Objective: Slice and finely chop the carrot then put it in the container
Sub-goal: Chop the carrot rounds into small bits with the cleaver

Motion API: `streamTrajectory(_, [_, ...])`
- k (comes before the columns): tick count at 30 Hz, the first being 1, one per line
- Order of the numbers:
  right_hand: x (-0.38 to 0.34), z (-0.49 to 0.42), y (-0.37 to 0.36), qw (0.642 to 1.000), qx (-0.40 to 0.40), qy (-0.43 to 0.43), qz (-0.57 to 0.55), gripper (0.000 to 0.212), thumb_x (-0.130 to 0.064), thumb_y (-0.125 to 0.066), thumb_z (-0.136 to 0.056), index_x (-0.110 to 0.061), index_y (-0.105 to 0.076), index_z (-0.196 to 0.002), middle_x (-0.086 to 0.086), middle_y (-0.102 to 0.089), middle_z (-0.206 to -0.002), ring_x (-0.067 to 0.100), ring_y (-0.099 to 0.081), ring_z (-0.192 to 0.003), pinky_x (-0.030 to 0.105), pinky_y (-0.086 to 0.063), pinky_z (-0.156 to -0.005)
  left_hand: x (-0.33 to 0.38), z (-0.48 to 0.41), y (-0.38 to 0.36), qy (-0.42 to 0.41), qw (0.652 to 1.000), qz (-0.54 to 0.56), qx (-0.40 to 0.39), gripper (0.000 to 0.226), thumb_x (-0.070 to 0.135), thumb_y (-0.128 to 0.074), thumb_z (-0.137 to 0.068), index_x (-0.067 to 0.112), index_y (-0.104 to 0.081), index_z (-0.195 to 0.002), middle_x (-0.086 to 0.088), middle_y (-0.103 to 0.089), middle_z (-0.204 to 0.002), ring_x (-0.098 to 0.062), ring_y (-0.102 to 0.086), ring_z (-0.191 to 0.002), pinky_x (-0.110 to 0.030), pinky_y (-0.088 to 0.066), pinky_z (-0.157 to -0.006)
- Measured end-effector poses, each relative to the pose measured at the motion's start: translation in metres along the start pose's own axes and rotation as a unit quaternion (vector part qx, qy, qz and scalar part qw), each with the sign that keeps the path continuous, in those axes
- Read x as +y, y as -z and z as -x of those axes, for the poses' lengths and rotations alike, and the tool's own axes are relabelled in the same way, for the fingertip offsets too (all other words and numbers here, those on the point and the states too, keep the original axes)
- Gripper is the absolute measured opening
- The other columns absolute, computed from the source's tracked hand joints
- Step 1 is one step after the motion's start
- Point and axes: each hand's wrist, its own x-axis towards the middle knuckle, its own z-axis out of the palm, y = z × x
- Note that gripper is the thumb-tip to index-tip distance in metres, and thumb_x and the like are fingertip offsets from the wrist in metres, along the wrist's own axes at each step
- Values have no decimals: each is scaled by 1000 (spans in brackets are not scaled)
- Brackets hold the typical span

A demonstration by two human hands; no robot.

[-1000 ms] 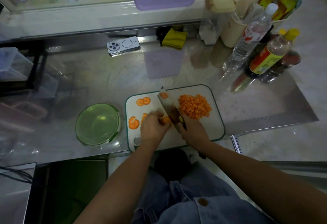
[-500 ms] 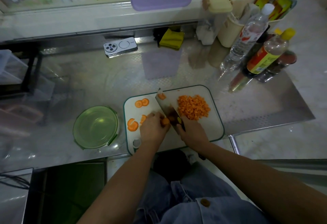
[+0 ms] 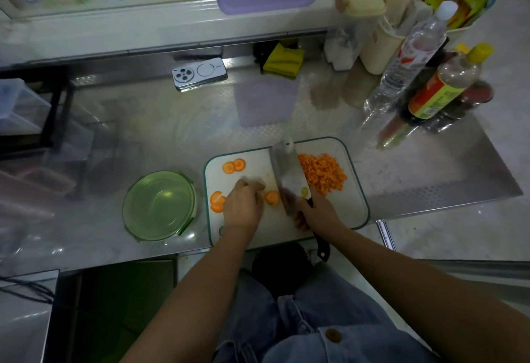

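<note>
Hands, two, both low over the near half of the cutting board [image 3: 354, 213]. Item: right hand [image 3: 318, 213], wrapped round the handle of the cleaver [image 3: 286, 173]; its blade runs away from us, tilted. Item: left hand [image 3: 243, 205], knuckles up, fingers curled down toward the board; whether they pinch anything we cannot tell. Item: carrot slice [image 3: 272, 197], one flat round, just right of the left hand and just left of the blade; we judge the next cut falls there, the blade needing only a slight shift leftward. Item: green container [image 3: 159, 205], left of the board, no carrot showing in it. Item: further slices [image 3: 217, 201] at the board's left edge, two rounds [image 3: 233, 166] beyond. Item: chopped carrot [image 3: 322, 174], heaped right of the blade. Farthest we list a phone [image 3: 199, 73] and bottles [image 3: 413, 55].
</note>
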Motion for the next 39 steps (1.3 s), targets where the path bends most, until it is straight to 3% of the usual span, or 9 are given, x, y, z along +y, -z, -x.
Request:
streamTrajectory(4, [4, -4, 0, 1000, 6, 10, 21, 13, -17, -42, -100, -7, -51, -103, 21, -67, -74, 26, -65, -55, 34, -55, -55, 5, -5, 2, -26, 996, -85, -14, 27, 14, -52, -91, 19, -67, -113, -10, -56, -110, -29, -59, -97, -34, -44, -72])
streamTrajectory(8, [4, -6, 0, 1000, 0, 6, 26, 13, -16, -42, -100, -6, -50, -102, 19, -67, -72, 16, -62, -48, 26, -53, -51, 6, -8, 2, -41, 990, -134, -17, 21, 16, -52, -90, 20, -69, -103, -7, -56, -102, -26, -58, -94, -31, -39, -64])
streamTrajectory(10, [4, -7, 0, 1000, -2, 5, 25, 15, -17, -42, -100, -4, -50, -102, 21, -67, -73, 21, -63, -51, 31, -55, -54, 7, -10, 3, -42, 989, -137, -19, 18, 17, -53, -90, 19, -68, -99, -7, -56, -100, -27, -58, -94, -32, -40, -65])
streamTrajectory(15, [4, -10, -1, 999, 4, 0, 36, 17, -19, -42, -99, -6, -51, -105, 17, -68, -70, 28, -66, -56, 41, -58, -61, 4, -12, 7, -8, 998, -57, -19, 14, 21, -59, -86, 16, -71, -91, -8, -64, -97, -27, -61, -89, -34, -46, -71])
streamTrajectory(19, [2, -8, -1, 999, 2, 0, 32, 18, -19, -42, -99, -6, -52, -107, 16, -68, -69, 24, -65, -51, 34, -57, -55, 3, -10, 15, 50, 996, 76, 8, 8, 19, -65, -81, 16, -72, -81, -4, -71, -82, -21, -64, -79, -29, -49, -70])
streamTrajectory(23, [-1, -5, 1, 999, 9, 0, 45, 15, -20, -43, -100, -9, -52, -106, 7, -65, -66, 12, -60, -46, 18, -50, -47, 8, -10, 14, 54, 984, 155, -66, 7, 16, -71, -79, 15, -76, -83, -2, -73, -86, -17, -66, -84, -24, -48, -75])
streamTrajectory(27, [3, -10, 0, 998, 7, -1, 59, 18, -22, -44, -99, -11, -53, -108, 10, -68, -71, 22, -66, -57, 41, -59, -63, 12, -8, 4, 70, 991, 98, -60, 10, 19, -71, -79, 20, -77, -87, 3, -73, -91, -14, -66, -86, -21, -48, -75])
streamTrajectory(30, [6, -13, -1, 996, 13, 1, 87, 20, -27, -44, -97, -11, -54, -106, 13, -69, -81, 30, -67, -72, 48, -56, -72, 17, -8, 2, 66, 996, 60, -23, 11, 19, -71, -76, 21, -77, -85, 3, -73, -88, -15, -67, -84, -23, -50, -72])
streamTrajectory(39, [2, -11, -2, 992, 29, 11, 124, 25, -29, -44, -98, -12, -53, -115, 8, -68, -87, 26, -65, -78, 39, -54, -74, 6, 1, -1, 17, 999, 37, 28, 22, 24, -63, -86, 15, -67, -105, -7, -66, -97, -23, -62, -91, -32, -47, -76])
